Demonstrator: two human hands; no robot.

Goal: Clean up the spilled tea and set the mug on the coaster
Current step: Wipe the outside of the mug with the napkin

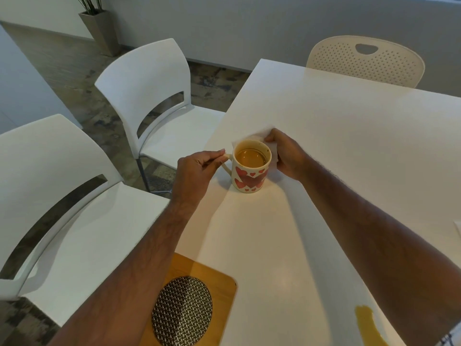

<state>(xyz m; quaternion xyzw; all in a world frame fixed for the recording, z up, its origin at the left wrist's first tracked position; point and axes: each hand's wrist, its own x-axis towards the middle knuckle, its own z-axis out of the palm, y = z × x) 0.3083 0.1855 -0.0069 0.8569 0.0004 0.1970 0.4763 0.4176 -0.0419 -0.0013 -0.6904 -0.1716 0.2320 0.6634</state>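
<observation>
Nearest the viewer, a tea puddle (369,325) is seen on the white table (336,136), right of the woven coaster (182,310), which lies on a wooden board (214,278). Farther from the coaster, the heart-patterned mug (250,171) stands upright with tea inside. Its handle is pinched by the left hand (197,171). A white napkin (264,141), just behind the mug, is gripped by the right hand (287,156)

Both forearms (369,221) are bare and hairy, with no watch-like wear showing, and a patterned light cloth edge (450,338) shows at bottom right.
</observation>
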